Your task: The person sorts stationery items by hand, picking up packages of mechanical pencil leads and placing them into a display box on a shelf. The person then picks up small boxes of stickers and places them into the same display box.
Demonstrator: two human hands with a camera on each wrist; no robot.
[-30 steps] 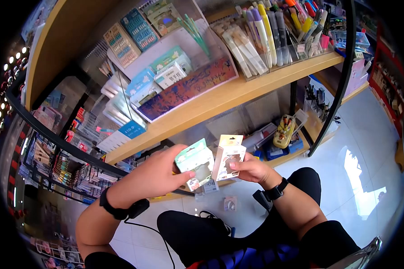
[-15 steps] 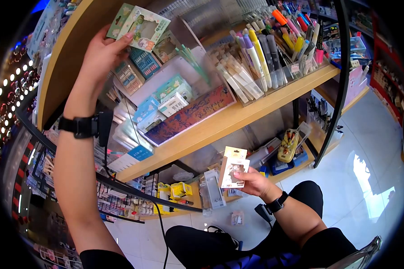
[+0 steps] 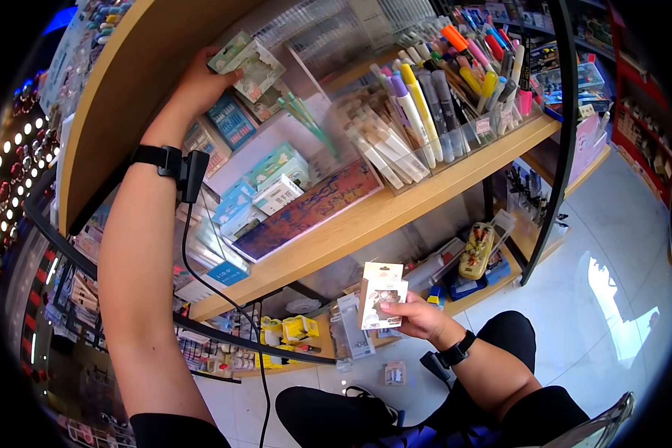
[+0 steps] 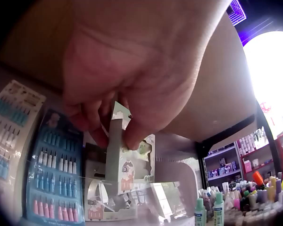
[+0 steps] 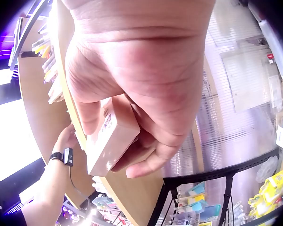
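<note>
Up at the back of the shelf, my left hand [image 3: 205, 84] pinches a pale green box [image 3: 260, 73] with a cut-out window and hang tab. The left wrist view shows this box [image 4: 118, 162] upright between thumb and fingers, in front of a similar windowed box [image 4: 104, 214]. Beside them stand a blue pack [image 4: 54, 174] and a beige pack [image 4: 9, 122], both with rows of small pen-like items. Lower down, in front of the lower shelf, my right hand [image 3: 423, 319] grips a white and tan windowed box [image 3: 382, 302], its thumb across the front.
A clear bin of pens and markers [image 3: 433, 112] occupies the upper shelf's right side. Small blue and white boxes [image 3: 276, 194] sit behind a patterned front panel [image 3: 306, 209]. A black cable [image 3: 228, 280] hangs from the left wrist. A small package [image 3: 394, 373] lies on the floor.
My left hand has carried the green box from beside the other box up to the back of the shelf, lately shifting right and slightly down. The right hand still holds its box, slightly lower.
</note>
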